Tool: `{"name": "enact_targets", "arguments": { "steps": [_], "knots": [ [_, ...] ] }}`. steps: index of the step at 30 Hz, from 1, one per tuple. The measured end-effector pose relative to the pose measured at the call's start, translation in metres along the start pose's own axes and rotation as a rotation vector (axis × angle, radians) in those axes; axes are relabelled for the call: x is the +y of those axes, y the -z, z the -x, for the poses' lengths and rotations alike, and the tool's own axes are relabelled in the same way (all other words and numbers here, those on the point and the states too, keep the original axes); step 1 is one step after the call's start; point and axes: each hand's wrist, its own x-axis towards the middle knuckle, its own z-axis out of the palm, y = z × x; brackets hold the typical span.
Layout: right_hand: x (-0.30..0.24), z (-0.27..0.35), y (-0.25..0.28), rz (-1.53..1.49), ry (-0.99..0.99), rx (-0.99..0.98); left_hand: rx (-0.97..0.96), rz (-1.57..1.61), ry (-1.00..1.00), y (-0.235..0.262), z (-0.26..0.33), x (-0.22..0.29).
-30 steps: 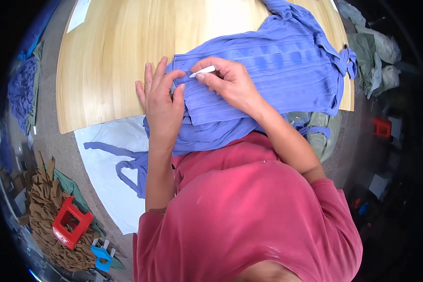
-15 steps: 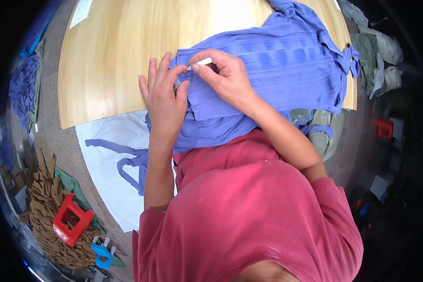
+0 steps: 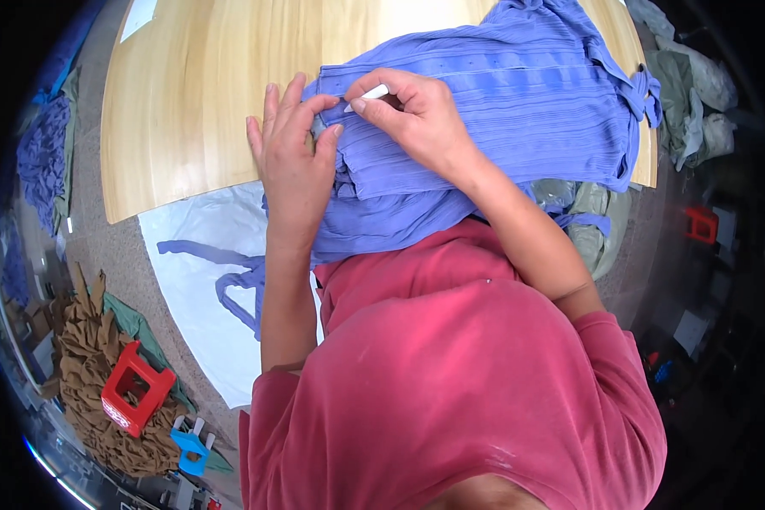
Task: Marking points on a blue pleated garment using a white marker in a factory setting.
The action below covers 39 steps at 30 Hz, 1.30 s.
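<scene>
Gripping a slim white marker (image 3: 374, 93) in the right hand (image 3: 425, 127), pinched firmly between thumb and bent fingers, with the narrow end pointed down and left toward the garment's edge. Tilted more steeply than half a second ago, and set a little apart from the left index fingertip instead of right against it. Cannot tell touching from hovering at the tip. Laid out beneath, across the right half of the wooden table (image 3: 204, 110), with the lower folds hanging over the near edge toward the wearer's lap: a ribbed blue-violet garment (image 3: 518, 127). Held flat at its left end by the left hand (image 3: 297, 166), open, with thumb and index finger apart on the cloth and the other fingers spread over bare wood. Much the same spread as a second ago. Seen higher in view than then, together with the hands, and shifted upward likewise at lower left, the red stool (image 3: 126, 412) on a brown cloth heap (image 3: 85, 365). Stretched below the table, a white sheet (image 3: 187, 314) under a loose blue-violet strap (image 3: 212, 253).
</scene>
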Motion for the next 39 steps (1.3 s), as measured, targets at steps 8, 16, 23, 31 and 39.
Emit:
{"name": "enact_targets", "arguments": {
  "steps": [8, 16, 23, 31, 39],
  "knots": [
    [-0.007, -0.001, 0.006, -0.029, -0.134, -0.048, -0.007, -0.005, 0.004, 0.003, 0.001, -0.001],
    [-0.002, 0.001, 0.008, 0.014, -0.008, -0.094, -0.009, -0.003, 0.003, 0.002, 0.000, -0.002],
    [-0.001, 0.000, 0.006, 0.039, 0.010, -0.087, -0.006, 0.004, 0.004, 0.004, -0.001, -0.001],
    [-0.005, 0.001, 0.004, 0.073, 0.057, -0.084, -0.002, 0.010, 0.009, 0.003, 0.001, -0.002],
    [-0.004, 0.001, 0.001, 0.070, 0.048, -0.080, 0.003, 0.005, -0.001, 0.003, 0.001, -0.002]
  ]
}}
